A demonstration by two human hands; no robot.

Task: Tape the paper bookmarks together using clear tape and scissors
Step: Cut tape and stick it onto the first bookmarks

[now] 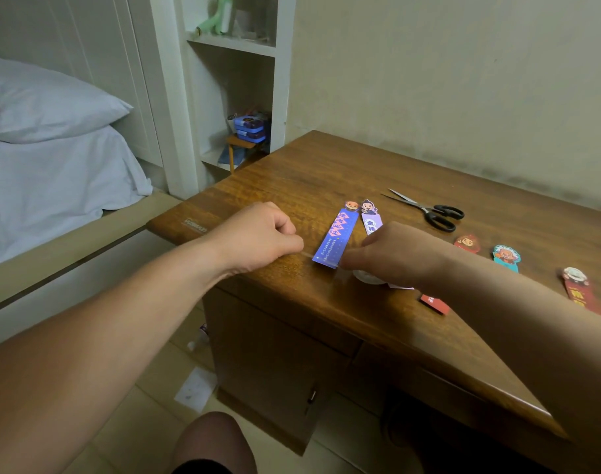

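A blue bookmark (336,236) and a lilac bookmark (371,218) lie side by side on the wooden desk (292,172). My left hand (258,234) is curled to the left of the blue one and pinches the end of a clear tape strip (309,255). The strip runs low across the blue bookmark's near end. My right hand (395,254) covers the lilac bookmark's lower part and grips the tape roll (367,278), which shows only partly under it. Black-handled scissors (436,213) lie open behind my right hand, untouched.
More bookmarks lie to the right: a red one (466,242), a teal one (506,256), a red one with a white head (576,285), and a red end (434,302) under my forearm. A bed stands left, shelves behind, and the desk's front edge is close.
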